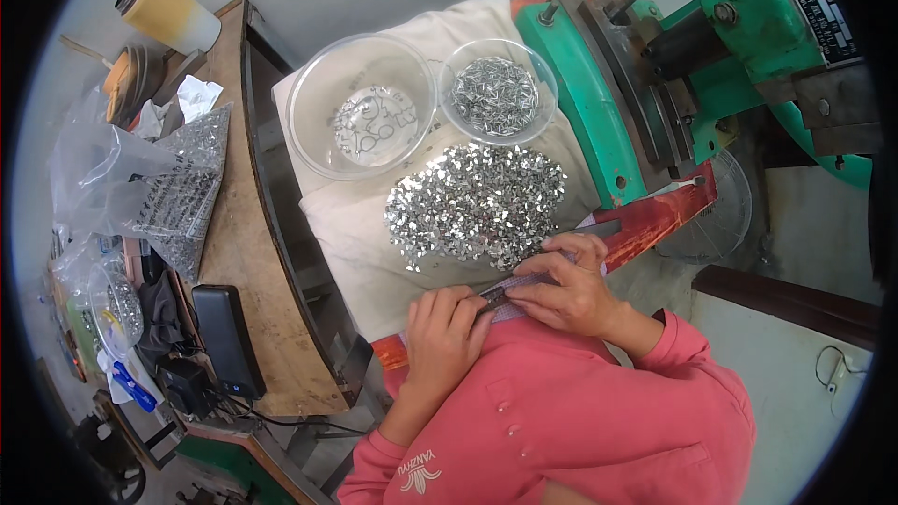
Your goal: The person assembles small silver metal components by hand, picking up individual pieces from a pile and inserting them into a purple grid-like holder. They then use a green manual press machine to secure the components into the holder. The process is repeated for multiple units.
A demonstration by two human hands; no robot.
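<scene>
My left hand (441,335) is closed, its fingertips on a small dark metal piece (493,299) at the cloth's near edge. My right hand (572,295) is closed as well, thumb and fingers pinched together just right of that piece; whatever lies between them is hidden. Right in front of both hands spreads a heap of small shiny metal parts (477,206) on a beige cloth (351,262). A clear round tub (500,93) behind the heap holds slim silver pins. Beside it, a larger clear tub (309,122) has a few thin rings and bits on its bottom.
A green press (599,122) stands at the right of the work surface, with a fan (720,215) beyond it. On the left, a wooden table (267,318) carries a bag of metal parts (187,187), a black power bank (227,341) and a yellow-white cup (168,14).
</scene>
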